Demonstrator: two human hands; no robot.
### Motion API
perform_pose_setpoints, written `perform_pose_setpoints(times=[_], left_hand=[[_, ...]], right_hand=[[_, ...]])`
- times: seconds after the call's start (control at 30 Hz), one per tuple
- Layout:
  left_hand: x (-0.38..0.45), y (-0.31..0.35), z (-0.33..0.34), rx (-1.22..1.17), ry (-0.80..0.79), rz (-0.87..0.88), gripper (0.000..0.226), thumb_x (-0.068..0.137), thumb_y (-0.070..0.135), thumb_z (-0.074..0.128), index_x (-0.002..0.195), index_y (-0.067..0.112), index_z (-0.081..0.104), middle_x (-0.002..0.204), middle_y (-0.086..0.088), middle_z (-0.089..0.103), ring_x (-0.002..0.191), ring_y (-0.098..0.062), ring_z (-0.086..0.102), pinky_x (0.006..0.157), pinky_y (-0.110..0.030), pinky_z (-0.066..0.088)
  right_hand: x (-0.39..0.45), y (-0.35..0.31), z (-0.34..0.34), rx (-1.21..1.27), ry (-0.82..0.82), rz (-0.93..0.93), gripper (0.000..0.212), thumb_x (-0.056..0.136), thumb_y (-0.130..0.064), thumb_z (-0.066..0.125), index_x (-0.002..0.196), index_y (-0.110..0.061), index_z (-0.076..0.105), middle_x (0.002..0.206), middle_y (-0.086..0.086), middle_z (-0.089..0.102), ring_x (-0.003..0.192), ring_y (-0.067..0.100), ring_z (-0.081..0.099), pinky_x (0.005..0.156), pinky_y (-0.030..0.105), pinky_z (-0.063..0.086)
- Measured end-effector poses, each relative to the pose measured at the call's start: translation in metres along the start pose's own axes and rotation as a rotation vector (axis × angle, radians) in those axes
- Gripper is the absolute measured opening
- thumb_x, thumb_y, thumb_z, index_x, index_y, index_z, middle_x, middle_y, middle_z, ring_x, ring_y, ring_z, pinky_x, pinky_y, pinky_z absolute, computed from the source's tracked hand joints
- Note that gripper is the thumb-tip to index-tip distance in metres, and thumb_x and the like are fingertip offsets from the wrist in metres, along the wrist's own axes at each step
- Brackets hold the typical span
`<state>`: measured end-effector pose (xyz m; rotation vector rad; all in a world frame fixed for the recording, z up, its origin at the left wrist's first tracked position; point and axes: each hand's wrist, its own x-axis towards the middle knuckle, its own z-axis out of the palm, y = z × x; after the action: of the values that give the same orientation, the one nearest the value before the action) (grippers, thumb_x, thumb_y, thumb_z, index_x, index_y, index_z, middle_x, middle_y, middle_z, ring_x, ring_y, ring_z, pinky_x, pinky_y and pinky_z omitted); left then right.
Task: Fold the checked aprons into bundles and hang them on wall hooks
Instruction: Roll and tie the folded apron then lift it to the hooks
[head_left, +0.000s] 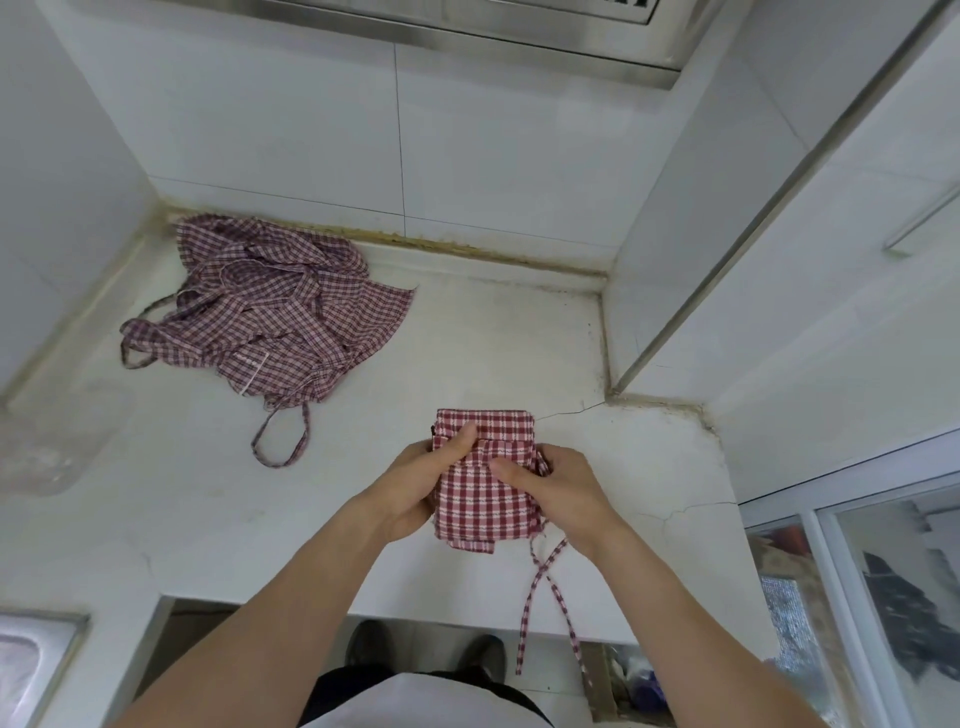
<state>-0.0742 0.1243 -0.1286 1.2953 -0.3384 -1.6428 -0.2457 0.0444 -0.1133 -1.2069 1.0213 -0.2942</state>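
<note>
While it lies on the counter, well apart from the crumpled apron, the folded apron is gripped from both sides by the left hand and the right hand, thumbs pressed on top.

One head-worn wide-angle view, looking steeply down and forward over the surface toward the tiled wall behind it. Close range; forearms enter from the bottom edge, shoes visible below the surface's front edge.
</note>
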Motion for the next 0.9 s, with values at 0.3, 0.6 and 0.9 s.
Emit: perform_pose_setpoints(times=[0.3, 0.6, 0.9], left_hand=[[-0.01, 0.004, -0.024, -0.09, -0.028, 0.005, 0.092, 0.049, 0.044, 0.096, 0.126, 0.006, 0.062, 0.123, -0.012, 0.069, 0.112, -0.028, 0.067, 0.091, -0.038, 0.056], [-0.018, 0.014, -0.023, -0.215, -0.012, -0.007, 0.035, 0.084, 0.035, 0.068, 0.105, 0.008, 0.078, 0.124, -0.016, 0.068, 0.106, -0.028, 0.07, 0.087, -0.037, 0.057], [-0.027, 0.012, -0.011, -0.344, -0.068, 0.014, 0.051, 0.09, 0.036, 0.063, 0.128, 0.001, 0.062, 0.13, -0.02, 0.063, 0.114, -0.033, 0.065, 0.096, -0.044, 0.053]], right_hand=[[-0.002, -0.009, -0.023, -0.101, -0.064, -0.094, 0.028, 0.096, -0.03, 0.062, 0.094, -0.003, 0.07, 0.067, 0.0, 0.058, 0.06, 0.017, 0.046, 0.058, 0.03, 0.035], [-0.007, -0.034, -0.04, -0.298, -0.035, -0.297, 0.014, 0.087, -0.017, 0.074, 0.1, -0.011, 0.076, 0.094, 0.002, 0.076, 0.088, 0.016, 0.071, 0.083, 0.022, 0.054], [-0.01, -0.043, -0.017, -0.391, 0.014, -0.411, 0.009, 0.083, -0.006, 0.077, 0.087, -0.011, 0.071, 0.079, 0.004, 0.073, 0.073, 0.023, 0.068, 0.076, 0.03, 0.057]])
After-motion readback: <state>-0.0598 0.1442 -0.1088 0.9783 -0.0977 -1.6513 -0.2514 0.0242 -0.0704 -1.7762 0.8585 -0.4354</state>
